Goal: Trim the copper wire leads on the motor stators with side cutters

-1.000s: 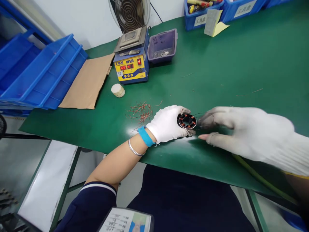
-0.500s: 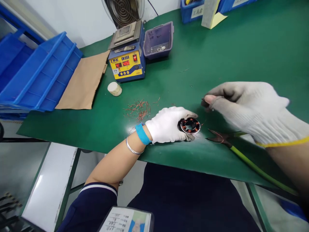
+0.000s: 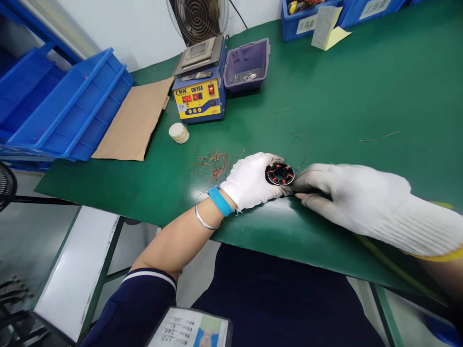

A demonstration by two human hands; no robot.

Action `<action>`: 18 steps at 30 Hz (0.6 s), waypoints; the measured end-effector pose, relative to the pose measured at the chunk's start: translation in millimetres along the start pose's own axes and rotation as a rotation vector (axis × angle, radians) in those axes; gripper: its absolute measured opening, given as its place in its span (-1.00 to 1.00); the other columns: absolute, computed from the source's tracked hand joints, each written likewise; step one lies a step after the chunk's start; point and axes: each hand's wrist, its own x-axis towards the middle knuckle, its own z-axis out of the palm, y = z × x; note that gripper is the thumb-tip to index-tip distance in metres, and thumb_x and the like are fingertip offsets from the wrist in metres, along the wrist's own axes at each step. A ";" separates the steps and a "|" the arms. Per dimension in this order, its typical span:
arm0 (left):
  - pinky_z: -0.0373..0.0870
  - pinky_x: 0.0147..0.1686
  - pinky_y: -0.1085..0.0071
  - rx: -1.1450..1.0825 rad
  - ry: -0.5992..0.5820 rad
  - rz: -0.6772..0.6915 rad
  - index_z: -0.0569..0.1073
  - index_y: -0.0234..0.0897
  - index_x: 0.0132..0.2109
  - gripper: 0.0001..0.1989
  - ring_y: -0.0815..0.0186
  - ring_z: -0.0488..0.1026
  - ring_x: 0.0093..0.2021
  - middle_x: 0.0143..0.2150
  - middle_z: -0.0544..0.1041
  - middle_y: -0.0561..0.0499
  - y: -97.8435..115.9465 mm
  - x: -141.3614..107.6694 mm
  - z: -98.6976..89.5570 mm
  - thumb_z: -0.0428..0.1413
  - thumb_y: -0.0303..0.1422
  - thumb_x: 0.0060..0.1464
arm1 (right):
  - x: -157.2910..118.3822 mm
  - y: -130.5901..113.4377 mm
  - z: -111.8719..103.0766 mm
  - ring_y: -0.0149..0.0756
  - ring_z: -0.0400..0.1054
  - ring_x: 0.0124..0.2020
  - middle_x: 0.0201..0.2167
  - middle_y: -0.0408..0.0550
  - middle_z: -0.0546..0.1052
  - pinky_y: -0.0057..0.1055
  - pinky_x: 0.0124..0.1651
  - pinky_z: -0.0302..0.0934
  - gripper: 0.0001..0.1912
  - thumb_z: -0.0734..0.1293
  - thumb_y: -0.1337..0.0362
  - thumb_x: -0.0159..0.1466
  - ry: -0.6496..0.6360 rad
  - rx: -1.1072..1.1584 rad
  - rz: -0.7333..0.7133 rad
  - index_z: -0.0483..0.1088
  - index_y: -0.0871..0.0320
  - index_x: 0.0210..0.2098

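Note:
In my left hand (image 3: 253, 178), white-gloved, is a motor stator (image 3: 281, 174), a dark ring with copper windings inside and a shiny rim. It is held just over the bench, with its open face turned up. My right hand (image 3: 347, 197), gloved too with dark-stained fingers, is at the stator's right side. Its thumb and forefinger come together there; what is between them is too small to make out. Thin loose wire (image 3: 295, 136) curls beside the stator. Under my right forearm runs a green handle (image 3: 385, 260) of the cutting pliers, whose jaws are hidden.
Copper wire clippings (image 3: 213, 166) lie left of my left hand. Behind are a small white jar (image 3: 179, 133), a yellow-blue heater box (image 3: 200, 103) and a purple bin (image 3: 246, 67). Cardboard (image 3: 133, 120) and blue crates (image 3: 83, 106) stand left; a tool box (image 3: 300, 21) is at the back.
My right hand has come down and left to the stator, covering the pliers' jaws. Wire bits now lie on the bench at the right. My left hand still grips the stator.

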 end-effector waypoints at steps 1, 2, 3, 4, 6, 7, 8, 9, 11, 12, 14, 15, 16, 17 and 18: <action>0.48 0.10 0.24 -0.004 -0.002 0.003 0.55 -0.18 0.04 -0.48 0.09 0.55 0.08 0.07 0.61 -0.03 -1.0 0.2 -0.2 0.38 -0.09 -0.06 | 0.8 -0.4 -0.6 -0.10 0.50 -0.27 -0.20 -0.10 0.63 -0.29 -0.48 0.16 -0.71 0.23 0.08 0.25 -0.052 0.029 0.068 0.56 -0.05 -0.19; 0.47 0.11 0.25 -0.009 -0.005 0.008 0.54 -0.18 0.06 -0.45 0.10 0.55 0.09 0.07 0.61 -0.03 -2.1 0.5 -0.3 0.38 -0.09 -0.07 | 1.2 -0.5 -2.7 -0.07 0.50 -0.29 -0.23 -0.10 0.63 -0.30 -0.49 0.12 -0.71 0.24 0.06 0.23 -0.091 0.055 0.139 0.54 -0.06 -0.19; 0.47 0.11 0.26 -0.014 -0.008 0.015 0.54 -0.18 0.07 -0.43 0.12 0.55 0.09 0.08 0.60 -0.03 -3.0 0.9 -0.3 0.39 -0.09 -0.08 | 1.2 -0.8 -6.1 -0.03 0.49 -0.29 -0.24 -0.09 0.62 -0.29 -0.49 0.09 -0.71 0.27 0.04 0.21 -0.106 0.069 0.220 0.53 -0.07 -0.17; 0.47 0.11 0.27 -0.020 -0.008 0.023 0.54 -0.19 0.08 -0.41 0.12 0.55 0.08 0.08 0.60 -0.03 -3.9 1.3 -0.1 0.40 -0.09 -0.09 | 1.2 -1.4 -10.2 0.00 0.49 -0.28 -0.23 -0.08 0.62 -0.29 -0.49 0.08 -0.70 0.29 0.03 0.20 -0.103 0.068 0.304 0.52 -0.08 -0.14; 0.47 0.09 0.27 -0.027 -0.003 0.035 0.54 -0.20 0.07 -0.41 0.13 0.56 0.07 0.07 0.61 -0.03 -5.2 2.3 0.4 0.41 -0.07 -0.10 | 1.1 -3.6 -17.2 0.05 0.48 -0.20 -0.07 -0.03 0.61 -0.27 -0.46 0.09 -0.62 0.29 0.01 0.22 -0.066 0.042 0.431 0.49 -0.10 -0.01; 0.48 0.08 0.27 -0.028 0.004 0.037 0.54 -0.20 0.06 -0.41 0.13 0.56 0.06 0.06 0.61 -0.03 -5.7 2.7 0.8 0.41 -0.07 -0.10 | 1.2 -4.8 -19.0 0.07 0.47 -0.16 0.04 -0.01 0.57 -0.26 -0.45 0.10 -0.58 0.27 0.00 0.24 -0.048 0.028 0.452 0.47 -0.11 0.06; 0.48 0.07 0.27 -0.030 0.012 0.038 0.55 -0.20 0.05 -0.42 0.13 0.56 0.06 0.06 0.61 -0.03 -6.0 3.0 1.1 0.41 -0.06 -0.10 | 1.4 -5.7 -19.4 0.07 0.46 -0.14 0.13 0.00 0.52 -0.27 -0.44 0.10 -0.56 0.25 -0.02 0.27 -0.036 0.020 0.441 0.45 -0.11 0.10; 0.48 0.07 0.27 -0.031 0.018 0.039 0.55 -0.19 0.05 -0.42 0.13 0.56 0.06 0.06 0.61 -0.02 -6.3 3.1 1.4 0.41 -0.06 -0.10 | 1.8 -6.2 -18.3 0.05 0.45 -0.13 0.18 0.01 0.48 -0.28 -0.44 0.10 -0.56 0.21 -0.02 0.30 -0.025 0.018 0.404 0.45 -0.11 0.11; 0.48 0.06 0.27 -0.039 0.028 0.042 0.55 -0.20 0.05 -0.41 0.13 0.55 0.06 0.06 0.61 -0.03 -6.9 3.0 1.8 0.42 -0.06 -0.11 | 3.3 -6.0 -13.1 -0.02 0.44 -0.17 0.13 0.03 0.50 -0.31 -0.43 0.10 -0.57 0.16 -0.01 0.34 0.007 0.030 0.312 0.51 -0.07 0.05; 0.48 0.06 0.26 -0.044 0.031 0.042 0.55 -0.21 0.05 -0.40 0.13 0.56 0.05 0.05 0.61 -0.03 -7.1 2.7 1.8 0.42 -0.06 -0.12 | 4.5 -5.6 -10.1 -0.05 0.43 -0.21 0.06 0.03 0.53 -0.32 -0.43 0.09 -0.58 0.15 0.00 0.34 0.027 0.040 0.276 0.54 -0.04 -0.01; 0.48 0.06 0.27 -0.050 0.033 0.040 0.55 -0.23 0.04 -0.40 0.14 0.56 0.04 0.04 0.62 -0.04 -7.3 2.0 1.7 0.43 -0.07 -0.13 | 7.9 -5.4 -5.1 -0.10 0.42 -0.26 -0.10 0.02 0.57 -0.35 -0.44 0.06 -0.59 0.14 0.03 0.33 0.060 0.066 0.245 0.58 -0.01 -0.14; 0.48 0.05 0.28 -0.050 0.037 0.036 0.55 -0.23 0.03 -0.41 0.15 0.56 0.04 0.03 0.62 -0.03 -7.2 1.6 1.7 0.43 -0.08 -0.13 | 9.9 -6.0 -3.7 -0.12 0.41 -0.27 -0.15 0.00 0.58 -0.35 -0.44 0.06 -0.61 0.15 0.04 0.32 0.062 0.086 0.256 0.58 -0.01 -0.17; 0.48 0.05 0.29 -0.051 0.042 0.028 0.55 -0.22 0.03 -0.41 0.15 0.56 0.04 0.02 0.62 -0.03 -7.1 1.2 1.9 0.43 -0.08 -0.13 | 11.9 -6.9 -3.1 -0.12 0.42 -0.28 -0.18 -0.02 0.59 -0.35 -0.43 0.05 -0.63 0.17 0.05 0.30 0.054 0.112 0.288 0.58 -0.01 -0.20; 0.48 0.04 0.30 -0.052 0.047 0.018 0.55 -0.21 0.03 -0.41 0.16 0.56 0.04 0.02 0.62 -0.02 -7.0 0.8 2.2 0.43 -0.08 -0.13 | 13.9 -8.1 -3.0 -0.13 0.42 -0.29 -0.21 -0.03 0.60 -0.35 -0.43 0.06 -0.65 0.18 0.06 0.28 0.041 0.144 0.333 0.57 -0.01 -0.21; 0.48 0.04 0.30 -0.055 0.053 0.009 0.54 -0.20 0.03 -0.41 0.16 0.56 0.04 0.02 0.62 -0.02 -6.8 0.4 2.7 0.43 -0.07 -0.13 | 15.6 -9.3 -3.5 -0.13 0.43 -0.28 -0.23 -0.05 0.60 -0.35 -0.42 0.06 -0.67 0.20 0.07 0.27 0.028 0.183 0.378 0.57 -0.01 -0.21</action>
